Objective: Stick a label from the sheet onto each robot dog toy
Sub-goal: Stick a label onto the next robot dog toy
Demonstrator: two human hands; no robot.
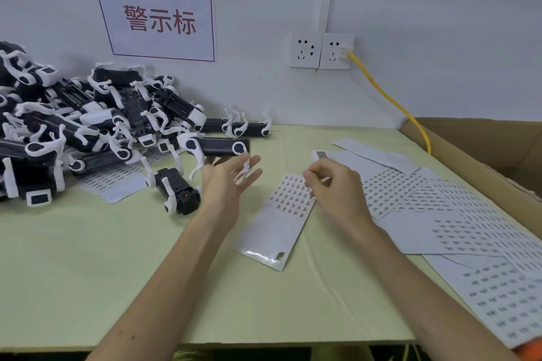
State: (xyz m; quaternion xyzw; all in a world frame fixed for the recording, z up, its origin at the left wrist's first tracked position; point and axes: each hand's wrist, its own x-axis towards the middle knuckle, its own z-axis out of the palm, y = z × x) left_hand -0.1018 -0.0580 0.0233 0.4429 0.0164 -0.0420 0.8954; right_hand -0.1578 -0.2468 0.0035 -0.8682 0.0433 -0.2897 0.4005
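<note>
A partly used label sheet [281, 214] lies on the pale green table [117, 258] in front of me. My right hand [334, 187] hovers over its top edge, fingers curled, pinching what looks like a small label. My left hand [225, 184] is spread open, palm turned inward. Its fingers are beside the white legs of a black and white robot dog toy [218, 146] lying on its side. Another toy [176, 192] lies just left of that hand. A big pile of the same toys [73, 114] fills the back left.
Several more label sheets [440, 205] are spread to the right, and one [114, 182] is tucked under the pile. An open cardboard box [498, 143] stands at the right edge. A yellow cable [390, 99] runs from the wall sockets [321, 50] down behind it.
</note>
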